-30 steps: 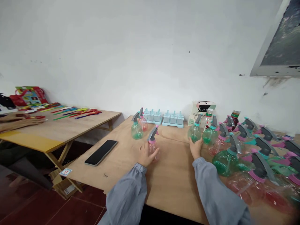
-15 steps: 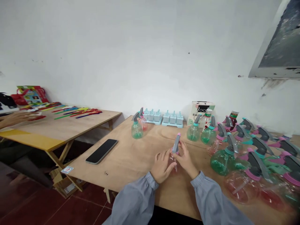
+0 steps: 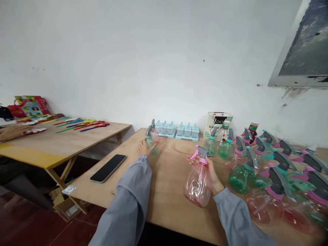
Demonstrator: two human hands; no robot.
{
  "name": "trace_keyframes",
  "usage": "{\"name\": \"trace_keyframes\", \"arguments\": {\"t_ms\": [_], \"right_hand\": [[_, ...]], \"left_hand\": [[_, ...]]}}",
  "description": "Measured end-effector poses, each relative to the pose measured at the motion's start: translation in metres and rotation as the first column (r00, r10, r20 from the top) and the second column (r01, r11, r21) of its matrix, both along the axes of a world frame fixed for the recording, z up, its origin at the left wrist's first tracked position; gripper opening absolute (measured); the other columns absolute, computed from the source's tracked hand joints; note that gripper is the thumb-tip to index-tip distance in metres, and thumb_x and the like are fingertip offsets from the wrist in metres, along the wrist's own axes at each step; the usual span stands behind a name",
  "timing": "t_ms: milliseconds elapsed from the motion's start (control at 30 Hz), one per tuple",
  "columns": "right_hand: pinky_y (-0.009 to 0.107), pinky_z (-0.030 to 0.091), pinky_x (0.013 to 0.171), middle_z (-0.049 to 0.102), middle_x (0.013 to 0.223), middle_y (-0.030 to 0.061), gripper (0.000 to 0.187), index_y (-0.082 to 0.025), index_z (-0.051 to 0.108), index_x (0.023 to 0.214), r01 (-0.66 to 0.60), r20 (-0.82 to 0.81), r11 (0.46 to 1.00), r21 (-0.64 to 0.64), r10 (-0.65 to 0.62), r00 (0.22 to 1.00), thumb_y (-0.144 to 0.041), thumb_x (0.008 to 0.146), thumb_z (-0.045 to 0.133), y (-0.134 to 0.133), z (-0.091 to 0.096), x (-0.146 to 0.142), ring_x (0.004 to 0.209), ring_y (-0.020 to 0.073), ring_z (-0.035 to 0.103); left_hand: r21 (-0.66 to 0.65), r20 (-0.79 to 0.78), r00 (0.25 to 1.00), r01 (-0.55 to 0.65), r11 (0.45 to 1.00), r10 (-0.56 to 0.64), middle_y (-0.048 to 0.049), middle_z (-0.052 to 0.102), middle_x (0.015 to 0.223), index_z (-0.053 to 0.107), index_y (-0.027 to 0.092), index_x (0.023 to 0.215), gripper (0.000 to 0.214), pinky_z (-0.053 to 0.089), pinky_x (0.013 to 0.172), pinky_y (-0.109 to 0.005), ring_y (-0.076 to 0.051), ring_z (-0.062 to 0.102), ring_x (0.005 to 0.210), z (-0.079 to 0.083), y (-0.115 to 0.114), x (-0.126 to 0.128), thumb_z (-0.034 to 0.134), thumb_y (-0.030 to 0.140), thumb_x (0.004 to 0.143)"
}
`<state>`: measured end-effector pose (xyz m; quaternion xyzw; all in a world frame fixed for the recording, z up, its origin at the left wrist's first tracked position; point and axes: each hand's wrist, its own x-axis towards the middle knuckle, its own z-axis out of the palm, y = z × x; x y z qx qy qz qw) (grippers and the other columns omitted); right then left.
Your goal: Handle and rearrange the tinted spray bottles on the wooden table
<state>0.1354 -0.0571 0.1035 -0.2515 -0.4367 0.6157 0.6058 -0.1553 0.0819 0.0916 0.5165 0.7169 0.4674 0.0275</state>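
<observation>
Spray bottle, pink, is gripped near the neck by the right hand, tilted over the surface. A green bottle is touched by the left hand; whether its grip is closed cannot be told.

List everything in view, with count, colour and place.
Tables: two, brown, front and left
Held spray bottle: one, pink, centre right
Standing spray bottles: over ten, green and pink, mostly right
Mould sets: two, pale blue, back
Phone: one, black, front table
Carton: one, cream, back
Labelled bottles: two, one dark red, back
Sticks: many, multicoloured, left table
Package: one, multicoloured, left table
Panel: one, grey, upper right
Co-worker's hand: one, left table
Left grip: one, grey cuff, at green bottle
Right grip: one, grey cuff, on held spray bottle
</observation>
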Motion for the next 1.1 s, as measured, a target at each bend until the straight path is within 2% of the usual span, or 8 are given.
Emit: {"name": "trace_keyframes", "arguments": {"t_ms": [67,167,300,467,633,800,967,1100], "right_hand": [[0.049,0.056,0.095,0.077,0.103,0.0117,0.047,-0.023,0.071,0.099,-0.028,-0.009,1.0,0.007,0.028,1.0,-0.062,0.074,0.062,-0.002,0.006,-0.001,0.114,0.0323,0.067],[0.048,0.057,0.091,0.077,0.097,0.011,0.048,-0.023,0.07,0.094,-0.025,-0.001,0.999,0.043,0.025,1.0,-0.066,0.075,0.06,-0.005,0.013,-0.002,0.111,0.032,0.068],[0.044,0.058,0.086,0.075,0.086,0.0088,0.044,-0.024,0.067,0.081,0.011,0.013,0.998,0.057,-0.012,1.0,-0.067,0.073,0.064,-0.01,0.014,-0.003,0.104,0.0312,0.07],[0.038,0.058,0.079,0.073,0.081,0.0058,0.039,-0.024,0.065,0.079,0.157,-0.006,0.984,0.087,-0.157,0.988,-0.062,0.072,0.067,-0.009,0.002,-0.002,0.094,0.0278,0.07],[0.042,0.057,0.074,0.074,0.086,0.008,0.046,-0.024,0.067,0.091,0.057,0.022,0.992,0.116,-0.06,0.998,-0.063,0.068,0.066,-0.007,-0.004,-0.003,0.091,0.0295,0.07],[0.041,0.058,0.074,0.074,0.085,0.0087,0.047,-0.025,0.066,0.087,0.043,0.099,0.991,0.131,-0.056,0.994,-0.058,0.056,0.079,-0.013,-0.005,-0.003,0.09,0.0305,0.07],[0.043,0.058,0.081,0.075,0.093,0.0094,0.051,-0.025,0.068,0.099,-0.067,0.061,0.996,0.05,0.064,0.996,-0.064,0.065,0.069,-0.023,0.0,-0.002,0.099,0.0313,0.07],[0.044,0.059,0.082,0.075,0.094,0.01,0.052,-0.025,0.069,0.1,-0.007,0.102,0.999,0.049,0.002,0.995,-0.06,0.06,0.075,-0.027,0.007,-0.005,0.102,0.0333,0.069]], "left_hand": [[-0.01,-0.024,1.0,-0.01,1.0,0.01,-0.0196,0.055,0.131,0.046,0.016,0.137,0.078,0.045,0.098,-0.048,-0.037,0.052,0.127,-0.017,-0.016,0.015,0.075,0.05,0.073],[-0.006,-0.137,0.987,0.082,0.997,-0.082,-0.0169,0.056,0.131,0.045,0.021,0.139,0.08,0.044,0.099,-0.048,-0.035,0.056,0.122,-0.037,-0.046,0.041,0.072,0.058,0.073],[0.07,-0.253,0.952,0.198,0.978,-0.174,-0.0144,0.059,0.126,0.046,0.021,0.138,0.077,0.046,0.097,-0.045,-0.032,0.058,0.119,-0.051,-0.072,0.063,0.071,0.054,0.074],[0.114,-0.276,0.95,0.185,0.976,-0.148,-0.0115,0.061,0.115,0.049,0.021,0.133,0.077,0.048,0.09,-0.043,-0.032,0.061,0.112,-0.054,-0.074,0.064,0.073,0.055,0.068],[0.129,-0.295,0.946,0.181,0.975,-0.137,-0.0106,0.061,0.112,0.051,0.021,0.132,0.075,0.048,0.09,-0.043,-0.031,0.062,0.108,-0.054,-0.072,0.062,0.074,0.054,0.068],[0.081,-0.301,0.936,0.215,0.973,-0.181,-0.0113,0.061,0.113,0.051,0.021,0.132,0.075,0.048,0.088,-0.042,-0.031,0.062,0.109,-0.051,-0.074,0.059,0.07,0.059,0.07],[0.077,-0.306,0.93,0.237,0.969,-0.203,-0.0111,0.061,0.117,0.052,0.022,0.131,0.072,0.047,0.091,-0.043,-0.031,0.06,0.114,-0.049,-0.076,0.058,0.069,0.06,0.072],[0.052,-0.305,0.927,0.247,0.968,-0.22,-0.0119,0.061,0.118,0.048,0.021,0.135,0.076,0.047,0.092,-0.043,-0.031,0.06,0.113,-0.047,-0.077,0.057,0.068,0.061,0.073]]}}
